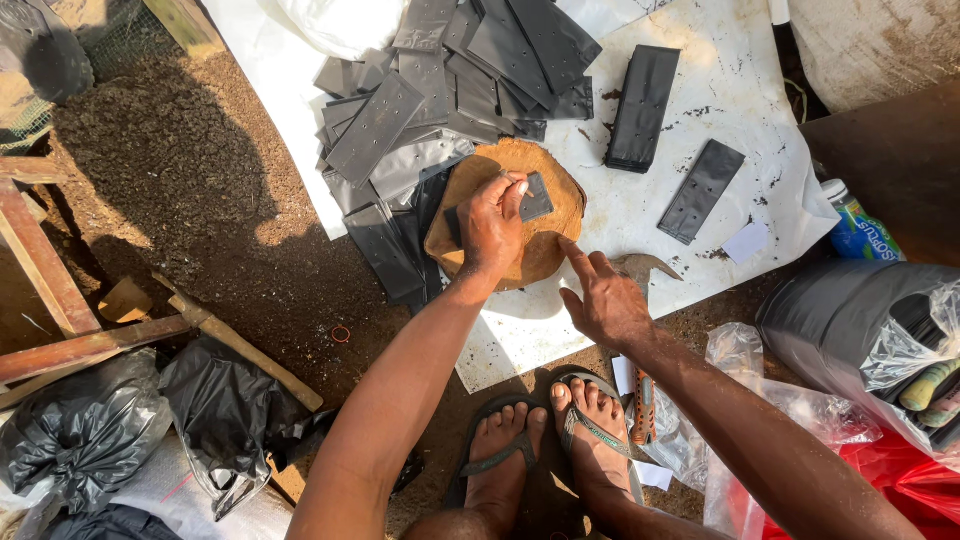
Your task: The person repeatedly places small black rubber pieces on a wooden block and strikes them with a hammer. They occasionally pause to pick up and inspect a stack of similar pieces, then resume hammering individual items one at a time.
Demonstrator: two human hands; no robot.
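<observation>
My left hand (pixel 490 222) rests on a round wooden block (pixel 550 245) and pinches a small metal piece against a flat black plastic bag (pixel 537 197) that lies on the block. Below the block, my right hand (pixel 605 298) holds nothing; its fingers are apart and the index finger points at the block's lower right edge. That hand lies over a claw hammer (pixel 645 268), whose orange handle (pixel 643 408) runs down beside my sandalled feet (pixel 590 430).
A heap of flat black bags (pixel 440 90) lies on the white sheet (pixel 700 100) behind the block, with a black stack (pixel 643 108) and a single bag (pixel 703 190) to its right. A bottle (pixel 858 228), plastic sacks (pixel 860 320) and wooden slats (pixel 60 290) flank the spot.
</observation>
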